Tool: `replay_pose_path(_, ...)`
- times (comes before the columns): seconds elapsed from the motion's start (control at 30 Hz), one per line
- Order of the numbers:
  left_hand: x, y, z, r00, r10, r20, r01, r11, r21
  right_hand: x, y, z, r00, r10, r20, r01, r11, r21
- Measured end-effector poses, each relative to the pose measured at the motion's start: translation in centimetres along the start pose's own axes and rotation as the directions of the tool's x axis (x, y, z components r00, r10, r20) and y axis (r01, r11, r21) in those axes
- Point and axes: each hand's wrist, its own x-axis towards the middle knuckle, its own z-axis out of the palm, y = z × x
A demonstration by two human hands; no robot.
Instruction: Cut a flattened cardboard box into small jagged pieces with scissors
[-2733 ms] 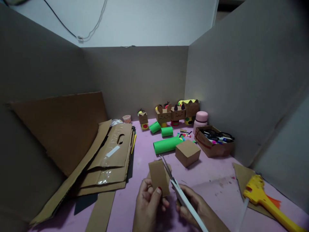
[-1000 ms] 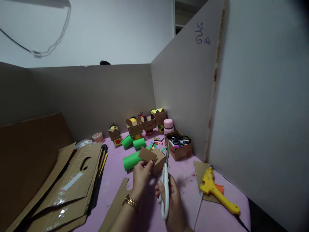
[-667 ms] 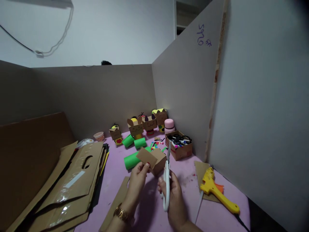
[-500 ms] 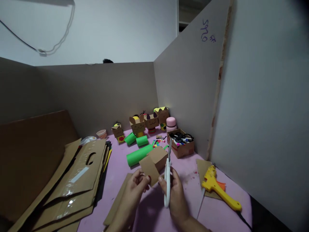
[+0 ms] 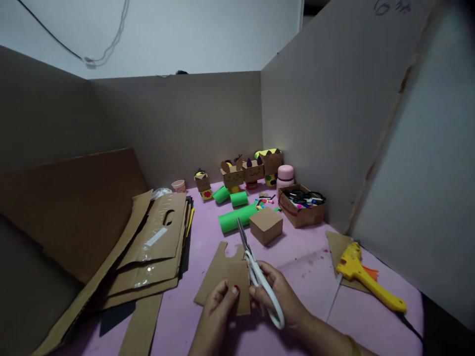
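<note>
My left hand [image 5: 218, 307] pinches a small rectangular piece of brown cardboard [image 5: 239, 286] low over the pink table [image 5: 308, 267]. My right hand [image 5: 280, 299] grips white-handled scissors [image 5: 256, 274], fingers through the loops, blades pointing up and away just right of the piece. Under the piece lies a flat cardboard cut-out [image 5: 217, 274]. A small closed cardboard cube [image 5: 265, 225] and a green paper tube [image 5: 237, 218] stand just beyond the blades.
A stack of cardboard sheets [image 5: 148, 247] fills the left. A yellow glue gun [image 5: 365, 277] lies at the right on a cardboard scrap. At the back stand paper-roll figures [image 5: 245, 173], a pink bottle [image 5: 285, 177] and a box of pens [image 5: 302, 207]. Grey partition walls enclose the table.
The view tilted down. My left hand lowered the cardboard piece from near the cube toward the table. The scissors swung from upright to a leftward slant, close beside the piece.
</note>
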Motion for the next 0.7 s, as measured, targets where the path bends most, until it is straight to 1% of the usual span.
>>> replay_pose_path(0.03, 0.1, -0.1, -0.4, 1.000, 0.020, -0.003, -0.020, 0.999, 0.026, 0.0, 0.2, -0.2, 1.000, 0.009, -0.001, -0.009, 1.000, -0.012)
replay_pose_path(0.1, 0.4, 0.0, -0.9, 0.997, 0.061, -0.043, -0.058, 0.997, 0.053, 0.1, 0.3, -0.7, 1.000, 0.017, -0.014, -0.018, 0.999, -0.033)
replay_pose_path(0.17, 0.5, 0.3, -1.3, 0.990, 0.089, -0.113, -0.084, 0.995, 0.048, 0.0, 0.3, -1.1, 0.999, 0.027, -0.031, -0.028, 0.998, -0.057)
replay_pose_path(0.23, 0.5, 0.6, -1.6, 0.982, 0.107, -0.155, -0.105, 0.994, 0.020, -0.2, 0.1, -1.1, 0.999, 0.043, -0.026, -0.045, 0.995, -0.088)
replay_pose_path(0.3, 0.4, 0.9, -1.7, 0.975, 0.140, -0.175, -0.140, 0.990, 0.013, -0.4, 0.0, -0.9, 0.998, 0.057, 0.005, -0.056, 0.990, -0.126)
replay_pose_path(0.43, 0.0, 1.0, -1.9, 0.956, 0.191, -0.221, -0.196, 0.981, 0.001, -1.0, 0.0, -0.4, 0.992, 0.055, 0.115, -0.036, 0.986, -0.162)
replay_pose_path(0.57, 0.0, 1.2, -2.0, 0.948, 0.186, -0.258, -0.212, 0.974, -0.078, -1.3, 0.1, -0.1, 0.983, 0.086, 0.163, -0.055, 0.981, -0.188)
replay_pose_path(0.7, 0.2, 1.3, -2.1, 0.948, 0.178, -0.262, -0.200, 0.978, -0.059, -1.5, 0.1, 0.1, 0.977, 0.074, 0.202, -0.026, 0.973, -0.230)
